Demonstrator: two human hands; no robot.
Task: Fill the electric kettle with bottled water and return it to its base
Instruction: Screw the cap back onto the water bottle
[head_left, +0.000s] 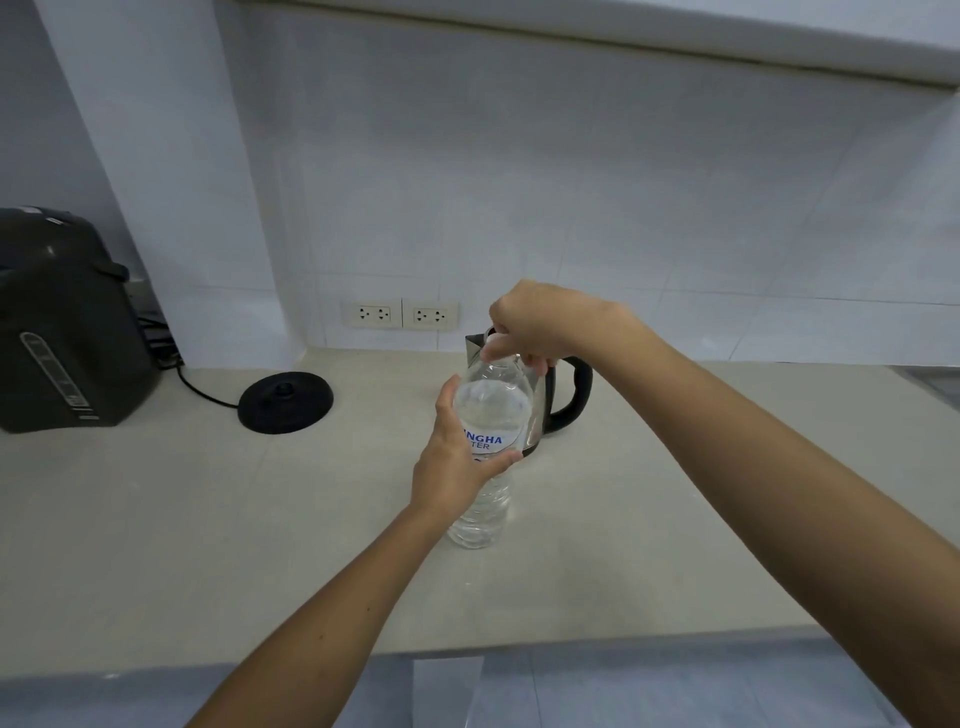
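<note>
The left hand (457, 460) gripped the upright Singha water bottle (492, 408) round its middle; the right hand (540, 322) pinched its top from above. Just behind the bottle stood the electric kettle (581, 387), its base (285, 401) well to the bottle's left.

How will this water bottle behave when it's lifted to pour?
The water bottle looks nearly full, so probably heavy for its size. Its thin ribbed plastic will likely flex where the left hand grips it. Tall and narrow, it could tip if nudged.
</note>
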